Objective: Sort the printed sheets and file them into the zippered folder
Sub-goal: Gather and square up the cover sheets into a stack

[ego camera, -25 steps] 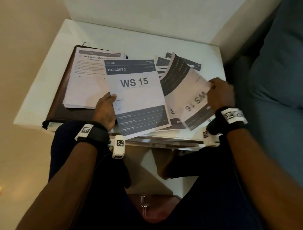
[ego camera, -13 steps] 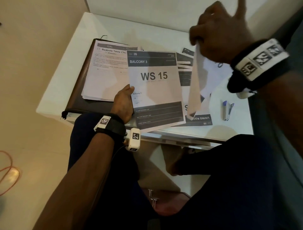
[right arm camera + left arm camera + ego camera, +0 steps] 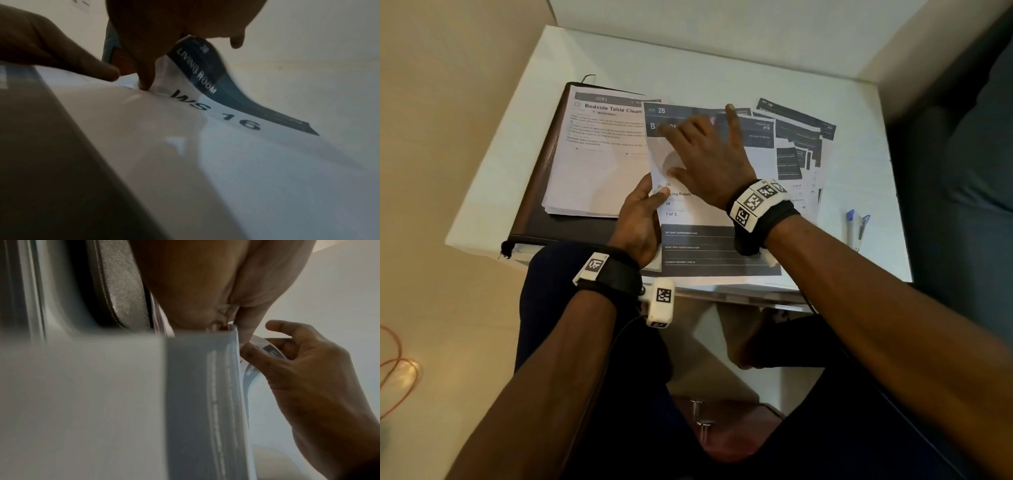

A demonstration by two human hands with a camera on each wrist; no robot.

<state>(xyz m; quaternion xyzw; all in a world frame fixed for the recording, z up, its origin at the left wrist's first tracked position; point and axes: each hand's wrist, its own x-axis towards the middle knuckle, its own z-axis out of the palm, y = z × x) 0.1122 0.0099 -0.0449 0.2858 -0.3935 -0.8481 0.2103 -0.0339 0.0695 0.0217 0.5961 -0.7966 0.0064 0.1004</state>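
Left hand (image 3: 638,219) grip pinches the WS 16 sheet (image 3: 698,219) at frame centre; right hand (image 3: 709,157), fingers spread, presses it. Sheet overlaps the zippered folder (image 3: 530,205) centre-left on the white counter (image 3: 688,68); beige floor (image 3: 431,308) left.

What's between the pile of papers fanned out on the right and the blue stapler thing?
Nothing: in the head view only bare white table separates the fanned sheets from the blue stapler.
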